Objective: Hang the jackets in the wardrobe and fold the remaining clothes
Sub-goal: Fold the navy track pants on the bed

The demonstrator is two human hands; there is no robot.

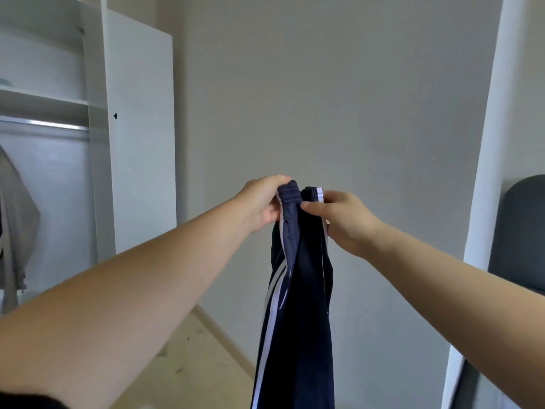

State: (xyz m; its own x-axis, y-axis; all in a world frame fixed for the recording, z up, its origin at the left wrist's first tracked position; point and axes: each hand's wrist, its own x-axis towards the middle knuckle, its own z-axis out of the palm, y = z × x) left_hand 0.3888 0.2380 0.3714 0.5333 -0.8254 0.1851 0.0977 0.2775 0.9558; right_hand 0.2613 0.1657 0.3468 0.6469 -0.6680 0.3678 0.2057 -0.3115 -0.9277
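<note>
Trousers [298, 305], dark navy with white side stripes, hang straight down from your two hands in front of the grey wall [339, 98]; their long axis runs vertical, waistband up and legs pointing at the floor [188, 364]. The legs run off the bottom edge, so you cannot see the hems or where they end.

Going left to right: the open wardrobe [97, 143] stands at the far left with a shelf and a metal rail [44, 124], and a grey garment [16, 225] hangs inside, cut by the picture's edge, so its kind is hard to tell. The wardrobe's white door [141, 143] stands open beside it.

Your left hand [261, 203] grips the left end of the gathered elastic waistband, fingers curled over the top of it. Your right hand [342, 219] pinches the right end, thumb in front on the fabric and the fingers hidden behind it. The two hands sit close together, so the waistband is bunched between them and the front of the trousers is folded out of sight.

At the far right, past a white frame [483, 172], a dark rounded shape [522, 237] shows only in part; you cannot tell what it is.
</note>
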